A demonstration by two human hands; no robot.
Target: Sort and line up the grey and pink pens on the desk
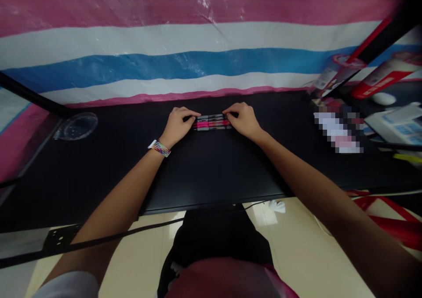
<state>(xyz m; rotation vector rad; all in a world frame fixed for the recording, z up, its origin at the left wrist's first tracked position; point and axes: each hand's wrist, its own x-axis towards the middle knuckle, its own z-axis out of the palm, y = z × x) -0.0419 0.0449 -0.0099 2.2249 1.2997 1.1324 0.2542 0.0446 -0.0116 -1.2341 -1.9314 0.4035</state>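
Several pens (212, 122) lie side by side in a compact row on the black desk (211, 170), some with clear or grey barrels and some pink or red. At the row's left end is my left hand (180, 124), thumb and forefinger curved in and touching the pen ends. My right hand (243, 120) pinches the right end of the row in the same way, near the rearmost pen. A colourful band circles my left wrist. The other fingers of both hands are curled.
A clear round plastic lid (79, 126) lies at the desk's left. Along the right stand a clear cup (332, 76) and a red-and-white container (382, 80), with a white rounded object (383, 98) and papers (400, 124) nearby. A striped sheet (198, 65) hangs behind the desk.
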